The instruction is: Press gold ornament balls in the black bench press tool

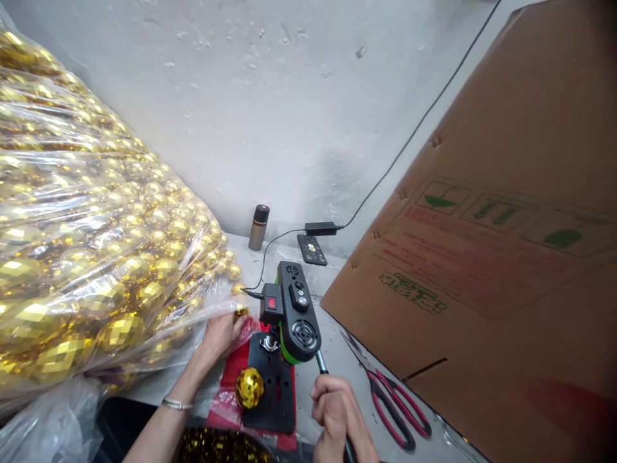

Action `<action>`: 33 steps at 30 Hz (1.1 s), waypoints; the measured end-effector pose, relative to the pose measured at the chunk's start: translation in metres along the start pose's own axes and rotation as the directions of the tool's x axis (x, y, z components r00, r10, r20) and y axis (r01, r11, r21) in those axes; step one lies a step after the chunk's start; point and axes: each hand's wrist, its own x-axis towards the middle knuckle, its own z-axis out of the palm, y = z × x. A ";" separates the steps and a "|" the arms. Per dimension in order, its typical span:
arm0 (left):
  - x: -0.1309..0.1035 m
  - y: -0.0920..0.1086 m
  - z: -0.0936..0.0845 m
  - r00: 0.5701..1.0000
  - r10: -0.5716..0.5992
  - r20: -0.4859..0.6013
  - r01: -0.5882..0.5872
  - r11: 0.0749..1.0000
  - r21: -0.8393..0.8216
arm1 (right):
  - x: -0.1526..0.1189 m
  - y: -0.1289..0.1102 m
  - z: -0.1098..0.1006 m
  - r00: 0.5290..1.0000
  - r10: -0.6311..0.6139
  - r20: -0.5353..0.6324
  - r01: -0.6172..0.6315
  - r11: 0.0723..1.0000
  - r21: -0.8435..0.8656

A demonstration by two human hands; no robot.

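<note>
Head view: right hand [340, 415] wrapped round a metal-shafted handle [322, 364]. Left hand [222, 334] is by a gold piece [241, 312], can't tell if it's pinching; faceted gold ball [249, 388] overlaps the black base plate [276, 415].

Gold faceted balls [120, 331] are filling a clear bag [202, 316] at left in an apparent workshop. A printed carton [482, 225] is rising at right, scissors [373, 374] and a corded machine [299, 308] occupying the worktop [335, 334] between.

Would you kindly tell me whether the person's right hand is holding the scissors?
No, the right hand grips a metal rod, while the scissors lie apart to its right.
</note>
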 end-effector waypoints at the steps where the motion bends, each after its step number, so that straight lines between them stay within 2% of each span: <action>1: 0.004 0.000 0.001 1.000 -0.007 0.020 0.007 1.000 -0.003 | 0.000 0.001 0.000 1.000 -0.025 0.005 0.025 1.000 -0.005; 4: 0.004 0.002 0.004 0.997 -0.036 0.071 0.037 0.999 -0.016 | -0.001 0.005 -0.002 0.996 -0.089 0.011 0.089 0.996 -0.011; 7: -0.007 0.005 -0.001 0.994 -0.048 0.098 0.053 0.998 -0.047 | 0.000 0.011 -0.005 0.994 -0.102 0.029 0.103 0.994 -0.037; 11: -0.031 0.014 -0.010 0.993 -0.075 0.094 0.098 0.960 -0.264 | 0.006 0.021 -0.014 0.964 -0.230 0.136 0.239 0.969 -0.057; 15: -0.063 0.027 -0.013 0.975 -0.214 0.067 0.214 0.807 -0.550 | 0.007 0.026 -0.017 0.956 -0.251 0.151 0.263 0.963 -0.063; 19: -0.087 0.035 -0.012 0.946 -0.317 0.069 0.269 0.647 -0.714 | 0.005 0.022 -0.015 0.960 -0.247 0.128 0.256 0.965 -0.055; 24: -0.092 0.030 -0.004 0.876 -0.422 0.234 0.412 0.400 -0.819 | 0.005 0.022 -0.014 0.956 -0.257 0.141 0.266 0.963 -0.046; 26: -0.091 0.029 0.000 0.859 -0.411 0.306 0.461 0.359 -0.812 | 0.006 0.022 -0.015 0.952 -0.261 0.161 0.270 0.962 -0.041; 29: -0.088 0.031 0.007 0.869 -0.362 0.337 0.476 0.425 -0.770 | 0.009 0.016 -0.015 0.960 -0.235 0.153 0.244 0.969 -0.037; 33: -0.089 0.037 0.013 0.940 -0.269 0.210 0.338 0.655 -0.676 | 0.021 0.001 -0.011 0.976 -0.163 0.146 0.170 0.985 -0.037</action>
